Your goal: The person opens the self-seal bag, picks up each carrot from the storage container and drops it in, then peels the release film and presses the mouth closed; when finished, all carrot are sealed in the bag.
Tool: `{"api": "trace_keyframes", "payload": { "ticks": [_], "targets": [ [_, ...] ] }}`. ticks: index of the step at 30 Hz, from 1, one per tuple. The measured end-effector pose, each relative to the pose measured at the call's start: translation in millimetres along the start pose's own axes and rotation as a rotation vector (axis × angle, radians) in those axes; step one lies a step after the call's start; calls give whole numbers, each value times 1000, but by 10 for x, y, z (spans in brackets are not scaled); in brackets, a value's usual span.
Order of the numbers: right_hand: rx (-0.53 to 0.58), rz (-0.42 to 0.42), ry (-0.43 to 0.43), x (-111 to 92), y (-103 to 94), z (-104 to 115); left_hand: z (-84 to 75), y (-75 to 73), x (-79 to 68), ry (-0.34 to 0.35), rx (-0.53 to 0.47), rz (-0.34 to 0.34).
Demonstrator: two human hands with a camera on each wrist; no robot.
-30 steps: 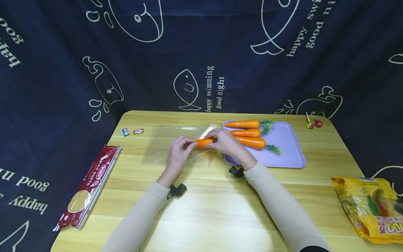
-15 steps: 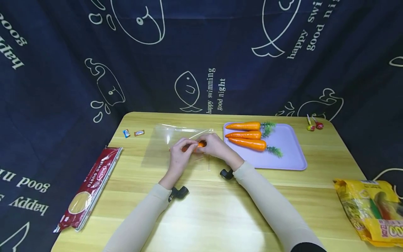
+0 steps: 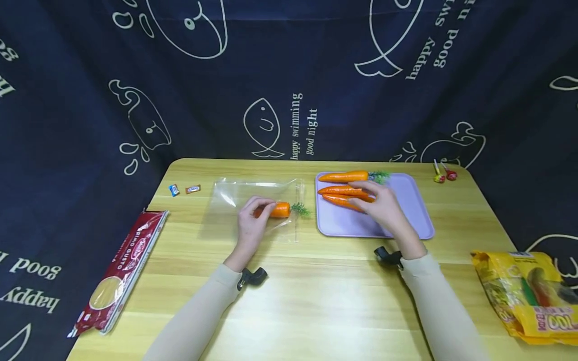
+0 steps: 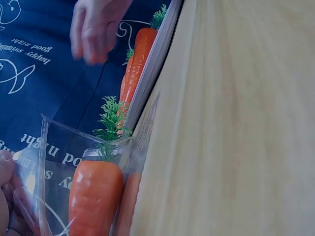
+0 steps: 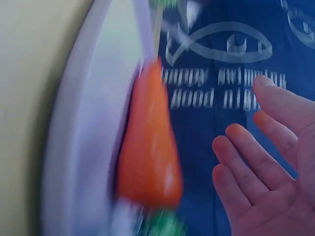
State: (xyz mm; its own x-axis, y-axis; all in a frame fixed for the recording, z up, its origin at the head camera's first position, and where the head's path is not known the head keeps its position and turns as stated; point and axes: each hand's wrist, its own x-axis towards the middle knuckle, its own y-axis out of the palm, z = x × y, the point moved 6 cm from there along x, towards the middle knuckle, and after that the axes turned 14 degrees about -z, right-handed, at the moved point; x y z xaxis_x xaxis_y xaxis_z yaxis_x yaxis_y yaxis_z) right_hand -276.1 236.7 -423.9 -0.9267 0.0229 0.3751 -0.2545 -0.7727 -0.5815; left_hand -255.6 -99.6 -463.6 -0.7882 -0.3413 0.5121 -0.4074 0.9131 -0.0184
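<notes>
A clear plastic bag (image 3: 235, 188) lies flat on the table in the head view. My left hand (image 3: 251, 223) pinches its film between thumb and fingers. Inside is an orange carrot (image 4: 96, 196), whose green leafy top (image 4: 111, 118) sticks out of the bag's mouth. To the right, a lilac tray (image 3: 336, 229) holds three more carrots (image 3: 345, 176) with green tops. My right hand (image 3: 385, 206) hovers over the two nearer ones, thumb and fingers spread apart. The right wrist view shows the palm (image 5: 275, 196) with nothing in it, beside a blurred carrot (image 5: 150, 147).
Two small wrapped candies (image 3: 192, 189) lie at the back left. A long red snack packet (image 3: 122, 271) is along the left edge. Two lollipops (image 3: 450, 174) sit at the back right corner, and a yellow bag (image 3: 528, 296) stands at the right. Dark printed cloth (image 3: 198, 125) hangs behind.
My right hand has let go of the carrot at the bag and moved right, over the tray. The carrot has slid left into the bag. My left hand stays at the bag.
</notes>
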Motion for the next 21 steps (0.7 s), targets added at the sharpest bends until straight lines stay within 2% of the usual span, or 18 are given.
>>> {"api": "trace_keyframes", "payload": {
  "ticks": [2, 5, 9, 12, 17, 21],
  "targets": [
    [-2, -11, 43, -22, -154, -199, -9, -16, 3, -9, -5, -6],
    [-54, 8, 90, -49, -253, -430, -12, -34, 10, -23, 8, -15],
    [-136, 66, 87, -81, -224, -628, -17, -34, 14, -22, 43, -22],
    [-155, 68, 72, -97, -192, -707, -18, -22, 10, -18, 58, -21],
    [-152, 53, 61, -115, -225, -669, -19, -11, 4, -16, 34, -16],
    [-111, 56, 43, -88, -208, -390, -15, -12, 2, -4, 16, -19]
  ]
}}
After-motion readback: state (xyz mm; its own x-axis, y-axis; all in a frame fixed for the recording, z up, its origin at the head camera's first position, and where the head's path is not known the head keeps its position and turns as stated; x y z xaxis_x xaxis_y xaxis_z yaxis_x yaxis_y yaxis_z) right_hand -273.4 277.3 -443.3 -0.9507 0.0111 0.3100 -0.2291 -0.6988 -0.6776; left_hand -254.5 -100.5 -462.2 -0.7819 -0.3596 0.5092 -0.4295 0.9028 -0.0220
